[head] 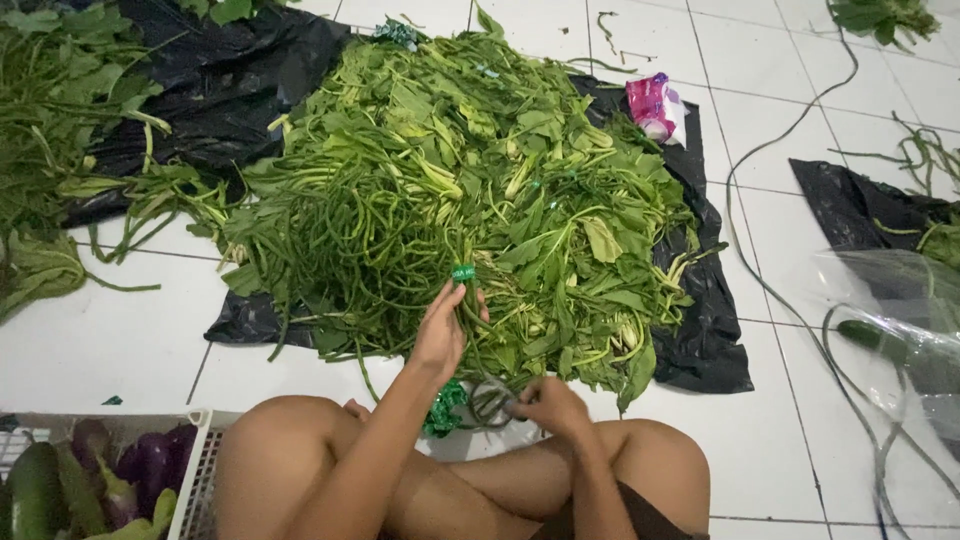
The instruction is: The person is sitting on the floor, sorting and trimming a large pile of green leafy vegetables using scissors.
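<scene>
We note the left hand (440, 335) raised forward, forearm extended over the left knee, fingers (470, 300) curled closed in a grasp. The right hand (552, 403) sits lower between our crossed bare legs, fingers likewise closed

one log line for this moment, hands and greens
left hand: grips green stem bundle | right hand: holds stem ends | leafy pile on black plastic

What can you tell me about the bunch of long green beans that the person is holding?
The bunch of long beans is a thin sheaf of dark green pods, bound near one end by a green band. The left hand grips it just below the band; the right hand holds its lower end, curled near the knees. It lies over the pile of leafy greens.
</scene>
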